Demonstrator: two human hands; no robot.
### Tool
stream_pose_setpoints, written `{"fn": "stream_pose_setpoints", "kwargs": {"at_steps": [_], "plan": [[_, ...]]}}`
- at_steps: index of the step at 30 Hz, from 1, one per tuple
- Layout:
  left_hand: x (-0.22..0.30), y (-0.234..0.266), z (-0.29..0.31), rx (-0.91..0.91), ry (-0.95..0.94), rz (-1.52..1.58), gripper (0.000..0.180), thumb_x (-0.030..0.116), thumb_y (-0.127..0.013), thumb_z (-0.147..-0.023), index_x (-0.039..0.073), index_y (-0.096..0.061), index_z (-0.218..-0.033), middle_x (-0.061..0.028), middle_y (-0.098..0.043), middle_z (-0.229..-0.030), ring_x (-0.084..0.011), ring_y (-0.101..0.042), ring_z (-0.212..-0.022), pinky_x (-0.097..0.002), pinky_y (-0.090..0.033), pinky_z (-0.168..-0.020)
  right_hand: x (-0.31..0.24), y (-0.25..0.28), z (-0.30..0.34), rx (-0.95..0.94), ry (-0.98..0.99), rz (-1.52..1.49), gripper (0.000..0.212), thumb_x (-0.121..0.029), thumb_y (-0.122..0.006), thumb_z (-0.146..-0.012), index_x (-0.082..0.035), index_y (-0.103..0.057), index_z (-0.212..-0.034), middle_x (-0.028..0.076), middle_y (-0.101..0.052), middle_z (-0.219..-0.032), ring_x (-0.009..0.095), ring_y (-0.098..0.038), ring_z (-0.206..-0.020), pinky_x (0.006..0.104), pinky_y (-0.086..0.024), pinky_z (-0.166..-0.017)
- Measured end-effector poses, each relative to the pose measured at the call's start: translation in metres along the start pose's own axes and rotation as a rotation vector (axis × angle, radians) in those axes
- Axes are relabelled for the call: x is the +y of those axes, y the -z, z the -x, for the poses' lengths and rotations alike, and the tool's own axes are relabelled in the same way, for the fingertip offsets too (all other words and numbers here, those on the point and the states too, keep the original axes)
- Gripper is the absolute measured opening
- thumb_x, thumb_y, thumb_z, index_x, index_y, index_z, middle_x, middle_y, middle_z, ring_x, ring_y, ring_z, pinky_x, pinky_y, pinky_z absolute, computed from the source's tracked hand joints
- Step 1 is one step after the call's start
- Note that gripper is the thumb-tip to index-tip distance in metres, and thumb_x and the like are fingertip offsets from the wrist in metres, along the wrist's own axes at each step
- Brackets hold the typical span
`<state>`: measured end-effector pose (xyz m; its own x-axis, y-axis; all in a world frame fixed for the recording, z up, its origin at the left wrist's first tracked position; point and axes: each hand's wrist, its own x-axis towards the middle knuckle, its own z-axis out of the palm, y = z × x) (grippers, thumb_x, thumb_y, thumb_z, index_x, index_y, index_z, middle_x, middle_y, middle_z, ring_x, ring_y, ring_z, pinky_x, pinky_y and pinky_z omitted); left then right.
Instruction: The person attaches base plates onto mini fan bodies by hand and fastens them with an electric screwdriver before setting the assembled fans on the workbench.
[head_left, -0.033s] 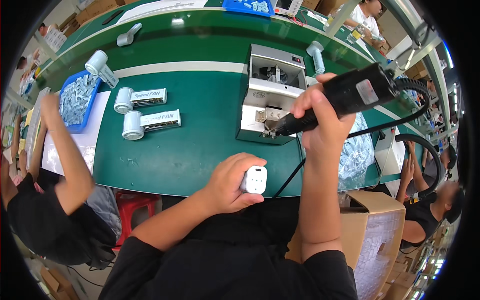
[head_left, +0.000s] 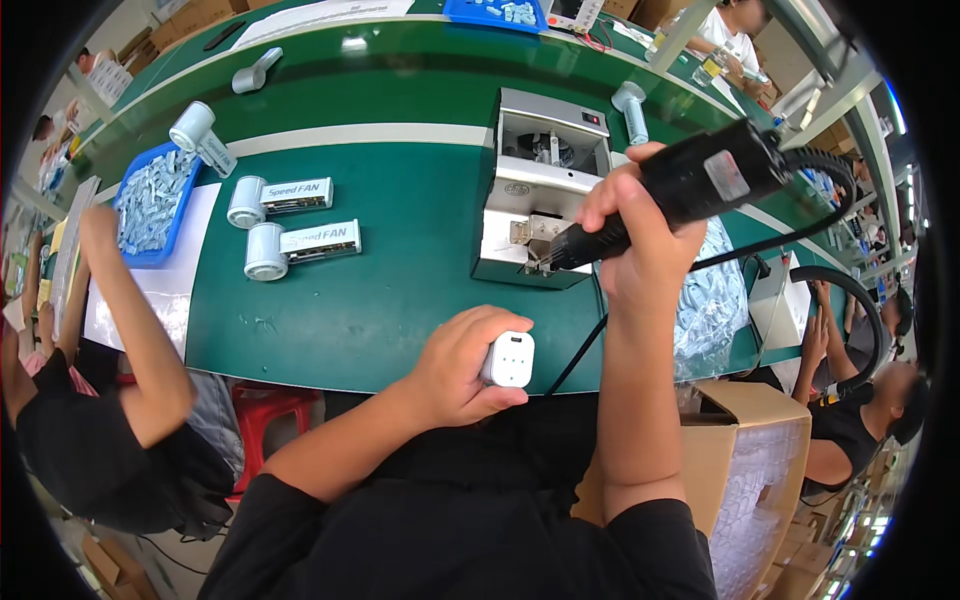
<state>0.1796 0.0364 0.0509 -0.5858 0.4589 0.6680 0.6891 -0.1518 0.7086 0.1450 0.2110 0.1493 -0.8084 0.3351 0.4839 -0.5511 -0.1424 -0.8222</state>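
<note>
My left hand (head_left: 455, 365) is wrapped round a white handheld device (head_left: 513, 360) near the table's front edge. Its squarish end faces up and shows a dark slot and several small holes; the rest is hidden by my fingers. My right hand (head_left: 645, 225) grips a black electric screwdriver (head_left: 700, 180), tilted with its nose down to the left. That nose is at the front of a silver screw feeder (head_left: 515, 190), by the small metal block; I cannot tell whether they touch. Two pale blue handheld fans (head_left: 262, 202) with open handles lie on the green table to the left.
At left, a blue tray (head_left: 172, 240) holds small pale blue parts, with another fan (head_left: 193, 125) over its corner. A bag of parts (head_left: 712, 310) and a cardboard box (head_left: 700, 440) are at right. The screwdriver's cable (head_left: 850, 190) loops right. A co-worker's arm (head_left: 140, 330) reaches in from the left.
My right hand and the screwdriver have shifted very slightly left. At left, the co-worker's arm has moved a little. My left hand stays in place.
</note>
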Motion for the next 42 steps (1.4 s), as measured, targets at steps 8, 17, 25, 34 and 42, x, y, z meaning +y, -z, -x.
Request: {"fn": "stream_pose_setpoints", "kwargs": {"at_steps": [8, 17, 25, 34, 42], "plan": [[-0.003, 0.000, 0.001, 0.021, -0.010, 0.017, 0.059, 0.047, -0.066, -0.079, 0.001, -0.050, -0.113, -0.0154, -0.058, -0.091, -0.0318, -0.057, -0.076, -0.0380, -0.046, -0.068, 0.011, 0.002, 0.000, -0.031, 0.007, -0.027, 0.027, 0.000, -0.060, -0.079, 0.002, -0.048, -0.104, 0.010, -0.053, -0.064, 0.019, -0.053, -0.053, 0.0348, -0.047, -0.054], [-0.004, -0.002, 0.000, 0.012, -0.016, -0.008, 0.059, 0.047, -0.067, -0.078, 0.001, -0.050, -0.112, -0.0165, -0.059, -0.093, -0.0329, -0.059, -0.077, -0.0373, -0.048, -0.066, -0.030, 0.004, 0.018, -0.055, -0.028, -0.202, 0.032, 0.000, -0.058, -0.080, 0.004, -0.046, -0.109, 0.008, -0.054, -0.066, 0.017, -0.055, -0.053, 0.0308, -0.047, -0.054], [0.005, -0.004, -0.006, -0.079, 0.031, -0.093, 0.058, 0.041, -0.072, -0.074, 0.004, -0.051, -0.113, -0.0157, -0.060, -0.096, -0.0351, -0.059, -0.083, -0.0398, -0.048, -0.070, -0.091, -0.004, 0.030, -0.325, 0.075, -0.353, 0.040, -0.022, -0.052, -0.088, -0.001, -0.038, -0.120, 0.006, -0.049, -0.074, 0.016, -0.050, -0.056, 0.0334, -0.045, -0.057], [0.007, -0.003, -0.006, -0.086, 0.061, -0.093, 0.058, 0.040, -0.073, -0.073, 0.005, -0.051, -0.114, -0.0152, -0.060, -0.100, -0.0354, -0.059, -0.089, -0.0409, -0.048, -0.076, -0.087, -0.011, 0.040, -0.322, 0.017, -0.279, 0.036, -0.020, -0.056, -0.086, -0.004, -0.037, -0.113, 0.005, -0.049, -0.072, 0.016, -0.051, -0.054, 0.0321, -0.046, -0.056], [0.003, -0.004, -0.001, -0.090, 0.058, -0.082, 0.064, 0.053, -0.067, -0.074, 0.005, -0.052, -0.115, -0.0143, -0.060, -0.102, -0.0350, -0.059, -0.092, -0.0410, -0.047, -0.078, -0.084, -0.012, 0.046, -0.349, 0.044, -0.232, 0.037, -0.020, -0.061, -0.085, -0.006, -0.039, -0.110, 0.005, -0.050, -0.071, 0.016, -0.052, -0.053, 0.0312, -0.046, -0.054]]}}
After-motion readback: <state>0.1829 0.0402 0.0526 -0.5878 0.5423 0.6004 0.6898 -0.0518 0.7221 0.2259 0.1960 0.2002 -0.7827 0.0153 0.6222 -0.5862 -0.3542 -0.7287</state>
